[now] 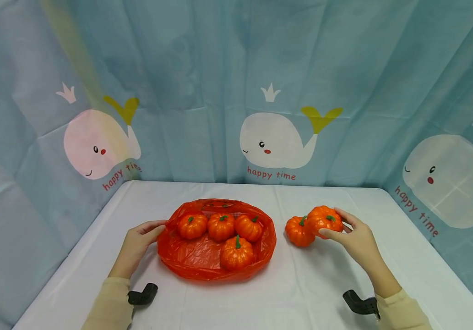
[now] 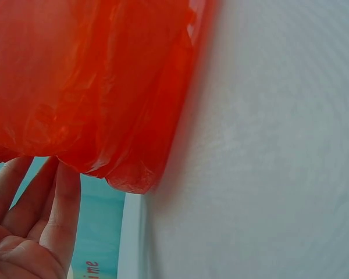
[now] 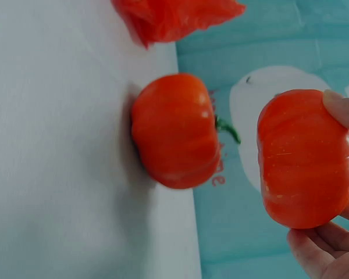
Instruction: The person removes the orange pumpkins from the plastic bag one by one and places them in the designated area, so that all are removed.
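A red plastic bag (image 1: pixel 191 259) lies spread wide at its mouth, with several small orange pumpkins (image 1: pixel 236 253) inside, each with a green stem. My left hand (image 1: pixel 137 240) holds the bag's left rim; in the left wrist view its fingers (image 2: pixel 61 215) reach up to the red film (image 2: pixel 104 87). Between thumb and fingers, my right hand (image 1: pixel 357 238) grips a pumpkin (image 1: pixel 324 219) by its sides, raised above the table in the right wrist view. Another pumpkin (image 3: pixel 174 131) sits on the table just left of the held one, to the right of the bag.
A white cloth covers the table (image 1: pixel 302 293). Behind it hangs a blue curtain (image 1: pixel 203 91) printed with whales and the words "happy time". Black curved pieces (image 1: pixel 143 294) stick out at both wrists, beside the beige sleeves (image 1: pixel 110 305).
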`<state>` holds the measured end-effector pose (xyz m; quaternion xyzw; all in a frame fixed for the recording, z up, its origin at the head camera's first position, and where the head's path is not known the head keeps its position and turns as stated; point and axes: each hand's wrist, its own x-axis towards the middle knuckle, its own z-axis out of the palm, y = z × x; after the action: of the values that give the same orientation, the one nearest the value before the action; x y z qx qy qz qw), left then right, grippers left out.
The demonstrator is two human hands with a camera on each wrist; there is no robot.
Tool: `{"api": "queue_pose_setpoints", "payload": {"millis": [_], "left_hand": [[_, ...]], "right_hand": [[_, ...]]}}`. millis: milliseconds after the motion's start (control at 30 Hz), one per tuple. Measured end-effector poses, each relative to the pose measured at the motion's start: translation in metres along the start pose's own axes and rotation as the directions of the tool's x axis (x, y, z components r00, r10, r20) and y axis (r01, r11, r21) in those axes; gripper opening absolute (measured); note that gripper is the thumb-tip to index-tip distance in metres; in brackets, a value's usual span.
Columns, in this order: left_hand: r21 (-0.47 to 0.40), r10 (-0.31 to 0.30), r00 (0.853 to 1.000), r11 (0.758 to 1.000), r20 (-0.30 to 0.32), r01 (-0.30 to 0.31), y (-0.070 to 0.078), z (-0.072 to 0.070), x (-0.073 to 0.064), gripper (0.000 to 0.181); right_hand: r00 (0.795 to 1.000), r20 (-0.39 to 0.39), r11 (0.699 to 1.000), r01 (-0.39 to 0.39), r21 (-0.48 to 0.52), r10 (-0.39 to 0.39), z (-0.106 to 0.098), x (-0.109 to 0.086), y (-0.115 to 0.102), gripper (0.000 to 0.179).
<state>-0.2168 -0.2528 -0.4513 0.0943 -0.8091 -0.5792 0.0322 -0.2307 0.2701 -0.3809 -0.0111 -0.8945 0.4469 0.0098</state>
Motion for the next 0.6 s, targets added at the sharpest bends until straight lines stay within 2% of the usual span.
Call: {"api": "queue_pose_setpoints", "payload": {"millis": [367, 600], "left_hand": [[0.0, 0.0, 1.0, 1.0, 0.003, 0.0, -0.001, 0.001, 0.0, 0.055], [0.023, -0.01, 1.0, 1.0, 0.009, 0.01, 0.001, 0.0, -0.002, 0.057]], "right_hand": [[0.999, -0.005, 0.998, -0.04, -0.039, 0.04, -0.011, 0.009, 0.025, 0.089], [0.996, -0.003, 0.996, -0.092, -0.022, 0.092, -0.015, 0.017, 0.031, 0.091]]}}
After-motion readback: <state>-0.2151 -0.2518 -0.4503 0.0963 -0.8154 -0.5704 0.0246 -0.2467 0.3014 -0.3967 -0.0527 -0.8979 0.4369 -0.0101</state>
